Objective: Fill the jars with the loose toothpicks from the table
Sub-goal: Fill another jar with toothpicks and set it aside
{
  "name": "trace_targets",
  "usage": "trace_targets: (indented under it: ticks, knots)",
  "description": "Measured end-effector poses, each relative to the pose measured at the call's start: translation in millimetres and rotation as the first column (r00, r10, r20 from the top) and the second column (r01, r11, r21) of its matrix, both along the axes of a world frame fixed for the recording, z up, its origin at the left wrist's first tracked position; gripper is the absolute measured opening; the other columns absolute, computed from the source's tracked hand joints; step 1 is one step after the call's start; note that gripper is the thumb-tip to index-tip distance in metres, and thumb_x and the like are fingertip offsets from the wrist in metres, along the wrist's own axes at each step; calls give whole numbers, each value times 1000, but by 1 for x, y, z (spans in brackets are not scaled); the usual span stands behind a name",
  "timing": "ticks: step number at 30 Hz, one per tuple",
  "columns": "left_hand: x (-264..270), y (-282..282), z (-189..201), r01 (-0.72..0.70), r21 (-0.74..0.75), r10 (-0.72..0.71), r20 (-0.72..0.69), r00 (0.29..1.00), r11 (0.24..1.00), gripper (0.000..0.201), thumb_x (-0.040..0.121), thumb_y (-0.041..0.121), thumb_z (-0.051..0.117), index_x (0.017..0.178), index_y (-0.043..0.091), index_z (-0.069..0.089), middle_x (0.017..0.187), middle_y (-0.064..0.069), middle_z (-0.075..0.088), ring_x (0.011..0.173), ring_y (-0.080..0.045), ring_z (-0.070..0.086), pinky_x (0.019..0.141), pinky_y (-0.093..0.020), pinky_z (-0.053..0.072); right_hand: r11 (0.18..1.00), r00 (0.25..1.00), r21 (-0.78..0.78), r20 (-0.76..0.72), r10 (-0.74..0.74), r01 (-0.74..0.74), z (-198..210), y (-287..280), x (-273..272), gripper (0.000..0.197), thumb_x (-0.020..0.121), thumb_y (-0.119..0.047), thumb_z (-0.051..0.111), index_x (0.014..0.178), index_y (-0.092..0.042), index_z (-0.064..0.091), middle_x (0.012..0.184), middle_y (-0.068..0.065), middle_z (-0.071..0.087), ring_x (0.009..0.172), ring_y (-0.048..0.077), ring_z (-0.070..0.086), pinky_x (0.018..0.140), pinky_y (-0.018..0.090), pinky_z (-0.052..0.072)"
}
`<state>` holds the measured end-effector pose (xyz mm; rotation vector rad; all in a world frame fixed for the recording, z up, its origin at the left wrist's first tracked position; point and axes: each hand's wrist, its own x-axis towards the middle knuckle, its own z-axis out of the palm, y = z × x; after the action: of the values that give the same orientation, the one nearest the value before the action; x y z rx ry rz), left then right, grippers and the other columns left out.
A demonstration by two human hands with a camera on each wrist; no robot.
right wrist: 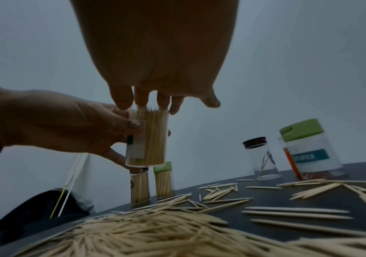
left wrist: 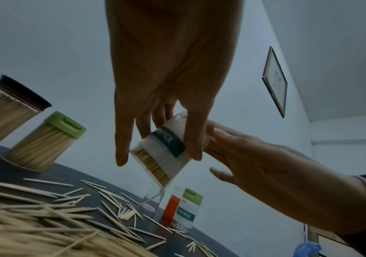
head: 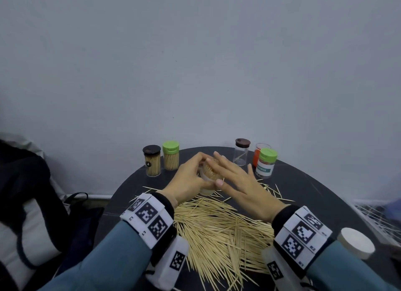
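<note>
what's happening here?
A person is refilling toothpick jars. The left hand grips a clear, open-topped plastic jar packed with toothpicks above the dark round table; the right hand, fingers straight, presses on the toothpick tips at its mouth. Two full lidded jars stand at the back left. A large pile of loose wooden toothpicks remains on the table.

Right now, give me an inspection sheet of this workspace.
Surface: dark round table.
Job's things: loose toothpicks heaped near; open jar nearly full; two filled capped jars far left; near-empty jars far right.
Clutter: white lid at the right edge.
Hands: left hand grips the open jar; right hand flat, fingers straight over its mouth.
Cables: nothing seen.
Surroundings: grey wall, framed picture, dark bag at left.
</note>
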<state>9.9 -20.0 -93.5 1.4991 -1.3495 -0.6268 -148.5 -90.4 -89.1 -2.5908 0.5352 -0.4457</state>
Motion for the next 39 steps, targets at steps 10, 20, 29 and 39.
trace_targets:
  ticks: [10,20,29,39]
  knots:
    - [-36,-5,11,198,14,-199,58,978,980,53,73,4,78,117,18,51,112,-1,64,105,-12,60,82,-21,50,982,973,59,135,-186,180,26,-14,-63,36,97,-19,47,133,-20,48,127,-15,47,118,-1,41,94,4,31]
    - [-67,-2,12,321,58,-325,116,938,945,55,71,10,79,118,24,53,115,10,61,110,-4,57,92,-20,47,916,771,-160,-498,-397,368,22,-39,-137,48,87,-20,65,132,-22,48,139,1,46,126,16,43,98,22,31]
    - [-70,-3,10,317,74,-325,177,929,946,56,70,13,80,117,28,55,114,12,61,110,-5,56,94,-27,47,867,548,-199,-705,-451,457,3,-46,-175,62,79,-5,69,134,-23,46,141,2,43,129,19,41,97,22,36]
    - [-66,-2,10,268,73,-277,176,945,961,61,72,13,79,123,26,49,118,11,59,111,-3,54,87,-14,45,860,693,-149,-534,-485,487,1,-52,-175,52,81,-14,66,129,-20,48,126,4,54,110,18,50,88,24,39]
